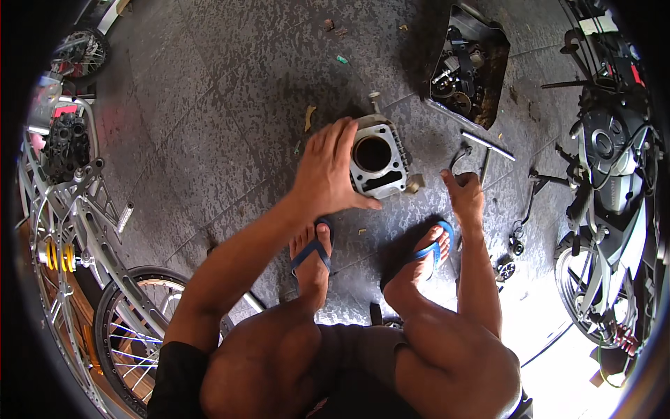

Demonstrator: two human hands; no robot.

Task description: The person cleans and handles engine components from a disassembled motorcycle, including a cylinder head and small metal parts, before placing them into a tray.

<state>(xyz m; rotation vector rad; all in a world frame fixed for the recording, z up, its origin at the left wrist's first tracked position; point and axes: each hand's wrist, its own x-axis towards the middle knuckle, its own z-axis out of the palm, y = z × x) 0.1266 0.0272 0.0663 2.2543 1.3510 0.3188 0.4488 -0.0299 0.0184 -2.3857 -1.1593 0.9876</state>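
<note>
A silver engine cylinder block (pixel 398 157) with a dark round bore and a flat gasket face turned up is in front of my feet. My left hand (pixel 326 167) is wrapped against its left side, fingers along the far edge and thumb by the near edge. To the right, my right hand (pixel 465 195) is closed on a slim, dark, curved metal tool (pixel 458 158) that sticks out past the thumb; its exact kind is unclear. A T-handle wrench (pixel 490 146) lies just beyond that hand, its shaft running down close to the fingers.
A cut-open container (pixel 497 70) full of greasy engine parts stands at the far right. On the right is a motorcycle (pixel 614 167); a bare frame (pixel 98 216) and spoked wheel (pixel 112 328) are at left. Loose parts (pixel 506 265) lie by my right foot in blue flip-flops.
</note>
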